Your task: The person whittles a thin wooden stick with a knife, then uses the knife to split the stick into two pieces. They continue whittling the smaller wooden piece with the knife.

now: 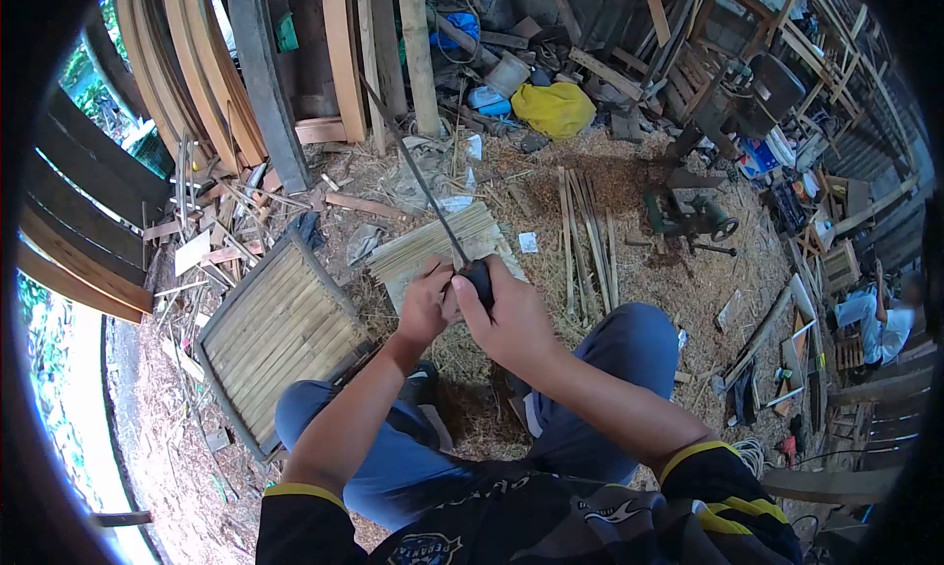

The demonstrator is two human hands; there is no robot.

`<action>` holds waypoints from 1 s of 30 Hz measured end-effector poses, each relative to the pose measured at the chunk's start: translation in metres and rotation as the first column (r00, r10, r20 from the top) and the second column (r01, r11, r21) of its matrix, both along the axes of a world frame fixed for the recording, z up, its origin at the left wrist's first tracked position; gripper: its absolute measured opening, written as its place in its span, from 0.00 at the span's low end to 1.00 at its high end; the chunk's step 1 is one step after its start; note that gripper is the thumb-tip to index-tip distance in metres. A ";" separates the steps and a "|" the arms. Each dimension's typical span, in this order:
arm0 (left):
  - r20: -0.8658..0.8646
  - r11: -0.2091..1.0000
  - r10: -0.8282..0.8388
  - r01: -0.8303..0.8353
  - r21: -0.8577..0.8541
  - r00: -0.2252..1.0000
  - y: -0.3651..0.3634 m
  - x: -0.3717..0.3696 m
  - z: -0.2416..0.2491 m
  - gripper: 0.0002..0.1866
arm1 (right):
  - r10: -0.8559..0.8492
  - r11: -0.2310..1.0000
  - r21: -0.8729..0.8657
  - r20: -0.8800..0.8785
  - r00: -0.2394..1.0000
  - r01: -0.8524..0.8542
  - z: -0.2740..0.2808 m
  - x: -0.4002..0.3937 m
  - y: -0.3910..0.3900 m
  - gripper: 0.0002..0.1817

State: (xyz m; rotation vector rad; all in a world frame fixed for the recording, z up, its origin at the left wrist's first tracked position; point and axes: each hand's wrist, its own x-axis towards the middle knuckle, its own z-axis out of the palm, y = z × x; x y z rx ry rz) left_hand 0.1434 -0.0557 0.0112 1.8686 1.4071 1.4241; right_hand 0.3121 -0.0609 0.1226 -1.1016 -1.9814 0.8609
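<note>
My right hand [511,314] wraps round the black handle of a long, narrow, dark-bladed knife [418,177], which points up and away to the left. Close beside it, my left hand [429,295] has its fingers curled in at the base of the blade; what they pinch, if anything, is too small to make out. Beyond my hands lies a bundle of thin pale bamboo strips [438,245] on the ground. To the left, a framed slatted bamboo panel [285,339] lies at a slant near my knee.
Long thin sticks [590,240] lie on the shavings-covered floor to the right. Past them stands a green metal machine [688,216]. Planks [265,73] lean at the back, near a yellow cloth bundle [553,108]. Another person [885,324] sits at the far right.
</note>
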 end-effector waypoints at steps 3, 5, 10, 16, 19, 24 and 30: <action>-0.012 1.000 0.023 -0.023 0.007 1.000 -0.001 0.002 0.002 0.03 | 0.012 1.000 0.015 -0.073 0.997 -0.011 -0.004 0.000 0.002 0.19; -0.032 0.999 0.028 -0.027 0.032 0.999 0.000 0.002 0.004 0.03 | 0.027 0.999 -0.036 -0.147 0.989 -0.033 0.000 0.000 0.002 0.18; 0.003 0.999 0.032 -0.032 -0.035 0.999 0.007 -0.003 0.004 0.02 | 0.026 1.000 0.018 -0.127 0.992 -0.024 0.003 0.000 0.007 0.17; -0.148 0.994 0.068 -0.054 0.096 0.987 0.005 -0.008 0.014 0.06 | 0.024 0.996 -0.084 -0.135 0.991 -0.035 0.003 -0.003 0.009 0.20; -0.154 0.994 0.071 -0.057 0.093 0.986 0.006 -0.011 0.008 0.06 | 0.001 0.999 -0.041 -0.120 0.993 -0.006 -0.003 -0.005 0.011 0.20; -0.102 0.993 0.062 -0.052 0.104 0.993 0.008 -0.011 0.011 0.06 | -0.031 0.996 -0.084 -0.109 0.994 0.021 0.003 -0.011 0.010 0.21; -0.105 0.990 0.074 -0.060 0.130 0.992 -0.001 -0.006 0.048 0.05 | -0.021 0.998 -0.068 -0.159 0.987 0.011 0.024 -0.011 0.007 0.21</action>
